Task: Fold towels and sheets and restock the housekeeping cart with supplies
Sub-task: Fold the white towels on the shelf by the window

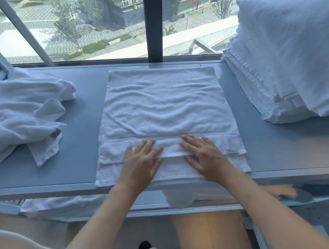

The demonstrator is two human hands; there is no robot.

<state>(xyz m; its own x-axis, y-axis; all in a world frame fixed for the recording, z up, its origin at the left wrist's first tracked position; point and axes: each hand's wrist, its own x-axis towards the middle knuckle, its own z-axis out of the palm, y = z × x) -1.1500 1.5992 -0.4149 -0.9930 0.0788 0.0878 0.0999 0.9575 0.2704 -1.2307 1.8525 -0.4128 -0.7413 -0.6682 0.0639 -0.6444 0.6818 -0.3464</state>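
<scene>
A white towel (pixel 163 104) lies spread flat in the middle of the blue table (pixel 82 88). Its near edge is folded over, and part of it hangs past the table's front edge. My left hand (pixel 141 161) presses flat on the folded hem with straight fingers. My right hand (pixel 203 152) lies flat beside it on the same hem, fingers spread. A small label (pixel 232 151) shows at the hem's right end.
A heap of unfolded white towels (pixel 20 117) sits at the left of the table. A tall stack of folded white linen (pixel 286 58) stands at the right. A window with a dark post (pixel 153 22) runs behind the table. More white cloth (pixel 62 206) lies on a shelf below.
</scene>
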